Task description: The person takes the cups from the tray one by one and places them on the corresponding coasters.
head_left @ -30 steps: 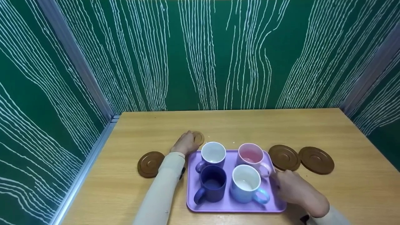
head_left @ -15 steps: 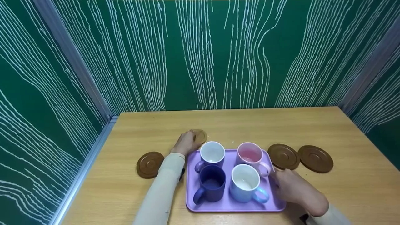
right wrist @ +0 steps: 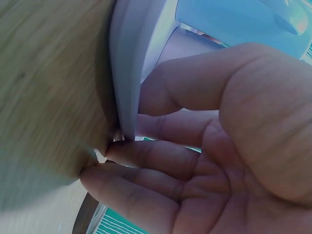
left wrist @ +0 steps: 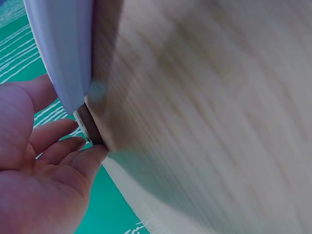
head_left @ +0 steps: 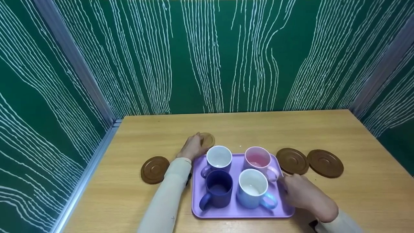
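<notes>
A purple tray [head_left: 258, 214] carries a white-lined mug [head_left: 219, 157], a dark blue mug [head_left: 219, 189], a pink mug [head_left: 257, 158] and a light blue mug [head_left: 253, 187]. At its far left corner is my left hand [head_left: 191, 147]. Its fingertips touch a light wooden coaster [head_left: 207, 140] lying behind the tray; the thumb lies by the tray's rim [left wrist: 66, 63]. My right hand [head_left: 302, 194] pinches the tray's right edge, thumb [right wrist: 156, 90] on the inner side and fingertips [right wrist: 122, 148] low against the outside, near the tabletop.
A brown coaster [head_left: 155, 170] lies left of the tray. To the right lie two more, one dark coaster [head_left: 292, 160] close to the tray and another dark coaster [head_left: 325, 163] farther out. A green wall [head_left: 181, 64] with white lines stands behind the wooden table [head_left: 155, 132].
Against the tray, the light coaster has slid slightly right and away, with my left fingertips on it. My right hand stays at the tray's edge. The view has shifted a little.
</notes>
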{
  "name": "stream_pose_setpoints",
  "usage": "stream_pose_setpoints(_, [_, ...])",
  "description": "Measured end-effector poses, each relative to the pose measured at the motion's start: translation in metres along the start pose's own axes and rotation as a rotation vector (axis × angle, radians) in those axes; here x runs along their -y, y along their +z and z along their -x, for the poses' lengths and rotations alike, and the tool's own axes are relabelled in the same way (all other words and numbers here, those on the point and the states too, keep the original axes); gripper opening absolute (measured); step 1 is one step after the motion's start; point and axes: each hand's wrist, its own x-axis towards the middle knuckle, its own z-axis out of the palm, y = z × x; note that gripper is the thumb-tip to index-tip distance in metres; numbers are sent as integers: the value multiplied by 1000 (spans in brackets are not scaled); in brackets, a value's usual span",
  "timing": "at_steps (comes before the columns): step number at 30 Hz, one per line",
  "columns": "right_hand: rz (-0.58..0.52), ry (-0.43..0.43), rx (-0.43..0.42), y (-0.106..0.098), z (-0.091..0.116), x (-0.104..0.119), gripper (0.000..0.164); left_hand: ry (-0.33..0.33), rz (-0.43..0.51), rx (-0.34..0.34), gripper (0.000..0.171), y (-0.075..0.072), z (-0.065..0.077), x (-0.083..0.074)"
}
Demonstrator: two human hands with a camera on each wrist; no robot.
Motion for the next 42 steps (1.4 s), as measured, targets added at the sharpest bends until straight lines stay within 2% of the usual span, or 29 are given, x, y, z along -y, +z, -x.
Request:
stream_pose_setpoints(4, [-6,27,18,1,0,1,23,9,18,-12,33,0,0,3])
stream_pose_setpoints(6, [-17,32,31,1,0,0,23,-12,25,-7,32,-2,2,2])
stream_pose_setpoints(8, [-25,37,40,1,0,0,22,-42,26,-4,34,-6,4,-1])
stream_pose_setpoints(13, [-30,45,47,-1,-1,0,21,-156,68,-27,55,-16,14,-12])
stream_pose_setpoints(16, [-35,36,49,-1,-2,0,21,-201,109,-50,55,-20,21,-17])
stream_pose_setpoints(20, [-33,19,35,-1,-2,0,20,-182,114,-86,54,-26,30,-21])
stream_pose_setpoints(24, [-30,18,25,-1,-1,1,21,-135,62,-132,51,-31,41,-27])
stream_pose_setpoints(30, [-19,-10,1,-1,0,0,21,-70,-14,-198,45,-33,67,-35])
stream_pose_setpoints(33, [-14,-21,-8,-1,0,0,24,-47,-18,-215,47,-33,81,-37])
stream_pose_setpoints(39, [-20,-22,-3,0,0,-1,31,-65,18,-226,48,-31,105,-39])
stream_pose_setpoints(42, [-26,-21,-3,0,0,-1,30,-64,19,-234,45,-29,115,-38])
